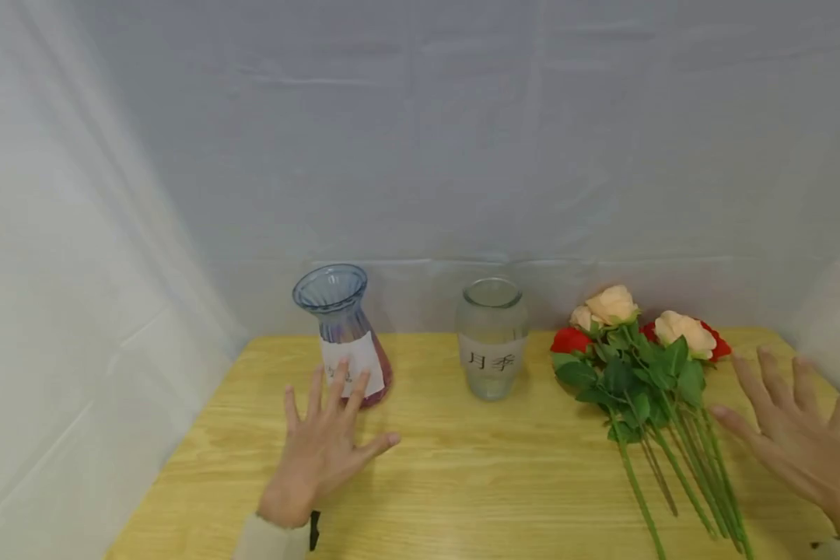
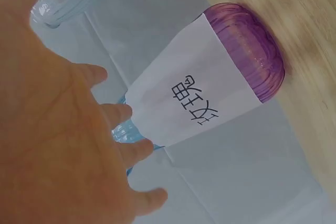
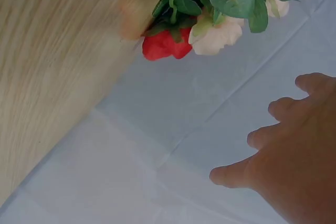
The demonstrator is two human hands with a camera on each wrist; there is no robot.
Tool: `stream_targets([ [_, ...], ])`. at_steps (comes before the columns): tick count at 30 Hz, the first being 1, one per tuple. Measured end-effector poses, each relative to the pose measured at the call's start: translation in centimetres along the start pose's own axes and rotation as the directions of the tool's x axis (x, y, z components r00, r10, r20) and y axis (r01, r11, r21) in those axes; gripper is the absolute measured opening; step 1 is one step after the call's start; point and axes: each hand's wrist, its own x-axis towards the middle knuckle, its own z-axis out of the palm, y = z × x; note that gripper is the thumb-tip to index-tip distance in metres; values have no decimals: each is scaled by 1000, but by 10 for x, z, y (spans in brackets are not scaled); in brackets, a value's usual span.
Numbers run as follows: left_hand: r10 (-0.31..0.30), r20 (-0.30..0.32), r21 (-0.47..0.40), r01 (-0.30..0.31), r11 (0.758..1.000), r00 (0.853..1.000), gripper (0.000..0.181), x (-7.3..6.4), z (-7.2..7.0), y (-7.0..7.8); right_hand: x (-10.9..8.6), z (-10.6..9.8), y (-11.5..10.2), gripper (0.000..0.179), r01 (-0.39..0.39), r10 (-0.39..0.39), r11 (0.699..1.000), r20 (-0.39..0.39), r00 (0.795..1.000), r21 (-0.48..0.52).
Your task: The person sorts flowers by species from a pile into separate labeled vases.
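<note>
Yellow wood, its grain running across, makes the table (image 1: 462, 482). A pale grey sheet (image 1: 420, 155), creased in lines, stands behind its far edge at twelve o'clock; a whiter sheet (image 1: 56, 272) hangs along the nine o'clock side, bending the light in soft folds. Brightness pools on that whiter side and the back looks duller.

From the table's middle, the jar (image 1: 491, 342) of clear glass stands upright at twelve. The vase (image 1: 339, 315), blue above and purple below, is at ten to eleven, a white label (image 1: 353, 358) round it. Red and cream roses (image 1: 637, 350) lie at two, heads toward the back sheet, stems pointing to five.

The left hand (image 1: 322, 451), at nine, is spread wide before the vase; whether its fingertips touch it, I cannot tell. The right hand (image 1: 798, 435), at three, is also spread wide, beside the roses.
</note>
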Motion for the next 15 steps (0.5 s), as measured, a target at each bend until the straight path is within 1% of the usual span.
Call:
stream_targets([
  [3,38,-13,10,-38,999,999,92,2,1,-1,2,0,-1,87,-3,3,1000,9,1000,9],
  [5,71,-28,18,-71,997,997,88,4,1,0,4,-3,-2,85,-8,8,1000,-13,1000,12],
  [7,107,-56,29,-105,994,993,81,7,1,2,5,-7,-4,83,-23,24,999,-40,999,35],
  [9,129,-95,43,-126,991,987,71,11,1,5,7,-11,-6,78,-49,54,997,-79,995,62],
  [12,149,-175,40,-144,989,973,59,17,3,9,10,-15,-10,65,-99,116,986,-130,985,133],
  [15,149,-240,-1,-154,988,959,52,25,8,13,12,-17,-13,50,-100,132,979,-183,974,175],
])
